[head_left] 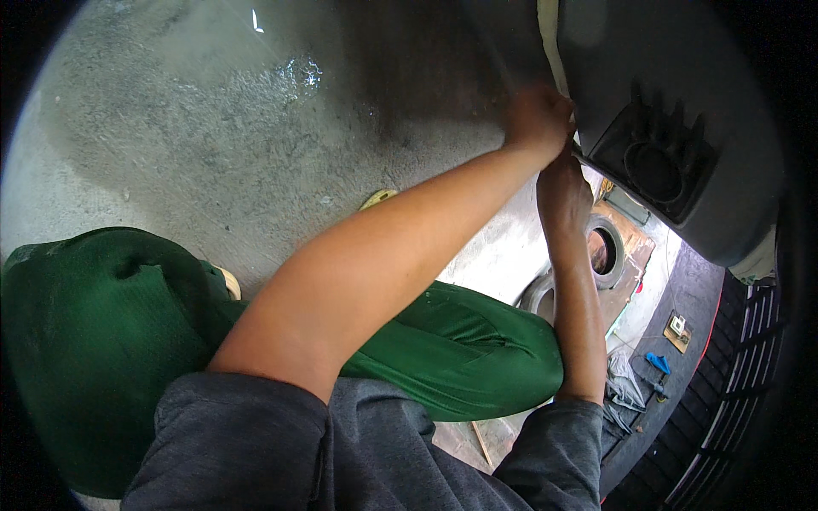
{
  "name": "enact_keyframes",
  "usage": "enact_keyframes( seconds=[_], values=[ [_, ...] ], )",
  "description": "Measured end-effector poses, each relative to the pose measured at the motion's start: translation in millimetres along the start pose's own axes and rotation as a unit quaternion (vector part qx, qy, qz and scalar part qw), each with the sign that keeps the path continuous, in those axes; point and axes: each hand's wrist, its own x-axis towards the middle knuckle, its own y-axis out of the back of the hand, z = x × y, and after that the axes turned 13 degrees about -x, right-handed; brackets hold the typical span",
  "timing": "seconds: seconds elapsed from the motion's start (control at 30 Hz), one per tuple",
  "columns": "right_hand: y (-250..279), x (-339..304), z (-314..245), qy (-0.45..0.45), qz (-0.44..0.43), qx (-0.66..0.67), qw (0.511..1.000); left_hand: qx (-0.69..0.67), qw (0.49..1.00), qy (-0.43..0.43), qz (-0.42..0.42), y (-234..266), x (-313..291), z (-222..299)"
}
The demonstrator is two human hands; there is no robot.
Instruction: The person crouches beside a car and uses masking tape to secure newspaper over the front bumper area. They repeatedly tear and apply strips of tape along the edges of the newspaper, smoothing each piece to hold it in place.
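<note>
A large dark panel (588,85), which looks like a vehicle's bumper, fills the upper right, with a black ribbed recess (654,166) in it. Down its edge runs a cream strip (551,47) like masking tape, reaching my left hand (538,119). That hand is closed against the panel's edge, slightly blurred; what its fingers grip is hidden. Just below it is my right hand (565,196), raised to the same edge, with its fingers hidden behind the left hand and the panel.
Wet grey concrete floor (213,153) spreads on the left. Beyond my right forearm lie tyres (603,251) and a brown board (635,247). Farther right, a dark surface (682,298) carries a blue item (658,363) and grey cloth-like things (625,383), beside a dark slatted grille (733,375).
</note>
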Motion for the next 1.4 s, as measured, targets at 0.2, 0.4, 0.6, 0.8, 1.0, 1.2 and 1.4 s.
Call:
enact_keyframes(
  seconds=[0.2,0.4,0.6,0.8,1.0,1.2,1.4],
  values=[
    [-22.7,-2.2,12.2,0.033,0.055,0.042,0.997,0.002,0.992,-0.085,0.089,-14.5,-9.3,4.9],
    [-59.5,-4.5,35.3,0.133,0.173,0.028,0.975,0.005,0.986,-0.162,0.045,-30.4,-16.4,15.0],
    [-70.9,-0.9,34.6,0.181,0.219,0.047,0.958,0.009,0.983,-0.17,0.064,-52.1,-31.0,36.7],
    [-57.7,-3.2,32.8,0.143,0.166,0.018,0.975,-0.034,0.983,-0.178,0.031,-38.7,-13.0,39.8],
    [-23.0,1.7,16.5,0.081,0.022,-0.002,0.996,-0.035,0.982,-0.164,0.086,-12.0,-20.9,30.6],
    [-38.6,2.0,24.3,0.093,0.041,-0.028,0.994,0.014,0.952,-0.278,0.126,-19.1,-13.0,21.3],
    [-22.5,4.1,7.0,0.054,0.021,-0.03,0.998,-0.017,0.976,-0.204,0.08,-3.0,-1.9,25.5]
  ],
)
